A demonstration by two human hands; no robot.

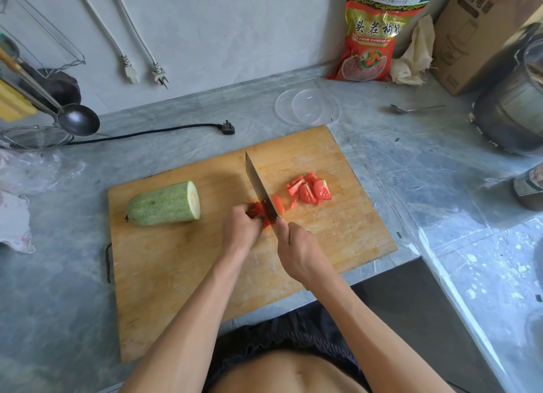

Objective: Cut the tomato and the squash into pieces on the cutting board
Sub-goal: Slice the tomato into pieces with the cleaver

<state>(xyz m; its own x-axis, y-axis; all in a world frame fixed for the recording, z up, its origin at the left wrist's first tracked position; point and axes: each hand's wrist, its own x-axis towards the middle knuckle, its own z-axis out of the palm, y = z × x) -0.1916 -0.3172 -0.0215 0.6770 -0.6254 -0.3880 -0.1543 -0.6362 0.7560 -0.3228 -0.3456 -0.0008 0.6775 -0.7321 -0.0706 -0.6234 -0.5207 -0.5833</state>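
I am cutting the tomato (pixel 258 213) just below the centre of the frame, near the middle of the cutting board (pixel 176 275). My left hand (pixel 242 228) is curled over what remains of it, fingers bunched tight, pinning it down. My right hand (pixel 296 251) is closed around the handle of the cleaver (pixel 260 187), whose blade runs from my knuckles up and slightly left toward the far edge of the board. The blade sits hard against the right side of the held piece, so the next slice depends on that narrow gap between my left fingertips and the steel; how much tomato is left under my hand I cannot quite tell, perhaps only a small wedge.

One loose slice (pixel 278 204) lies just right of the blade, and the pile of cut pieces (pixel 308 190) sits further right and a little higher in the frame.

The squash (pixel 164 204) waits at centre left of the frame, well apart from the knife and uncut apart from its flat end, which faces right toward my hands. Its long axis runs left to right across the board, roughly crosswise to the blade, and my left hand is the nearer one to draw it over once the tomato is done.
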